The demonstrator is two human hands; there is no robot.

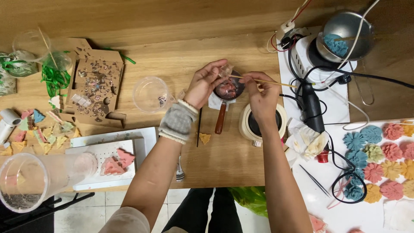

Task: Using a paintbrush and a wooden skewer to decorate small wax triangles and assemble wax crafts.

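Wood table (172, 51) matt; steel bowl (345, 30) at 1 o'clock glossy; clear plastic cup (150, 94) smooth; wristband (177, 121) knit cloth, rough.

Centre of frame: left hand (203, 84), wrist wrapped in a grey cuff (177, 121), is pinching a small clear piece (225, 70) over a small pan (227, 89) with a brown handle. Right hand (263, 97) is holding a thin wooden stick (276, 82) whose tip is reaching toward that piece. Just below the right hand a cream round warmer (249, 125) is sitting on the wooden table (172, 56). Left of the pan an empty clear cup (149, 93) is standing. Upper right: a metal bowl (349, 26) is holding a blue flower shape. Right edge: coloured flower shapes (379, 162) are lying in rows on white sheet. Lower left: a clear tumbler (39, 179) is lying on its side.
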